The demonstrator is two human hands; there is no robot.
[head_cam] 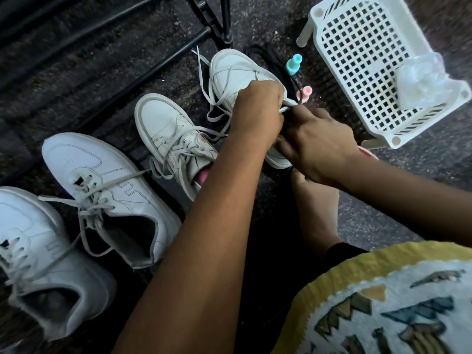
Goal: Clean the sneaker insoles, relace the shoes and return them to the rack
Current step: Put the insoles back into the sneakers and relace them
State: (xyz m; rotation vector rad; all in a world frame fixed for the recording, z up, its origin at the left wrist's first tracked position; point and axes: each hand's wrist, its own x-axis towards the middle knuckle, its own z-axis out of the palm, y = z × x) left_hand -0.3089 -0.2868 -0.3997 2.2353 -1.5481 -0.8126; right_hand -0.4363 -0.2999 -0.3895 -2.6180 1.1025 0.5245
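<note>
Your left hand (256,108) is curled tight at upper centre of the frame and pinches the white lace (217,98) of the sneaker (231,70) you're working on. Your right hand (316,146) sits just beside it, fingers curled around that sneaker's side. Three more sneakers (107,185) run down to the lower left on the dark floor (76,80). Black laces (270,60) and a teal bottle (293,63) lie beside the shoe. The white plastic rack (357,47) is at upper right.
</note>
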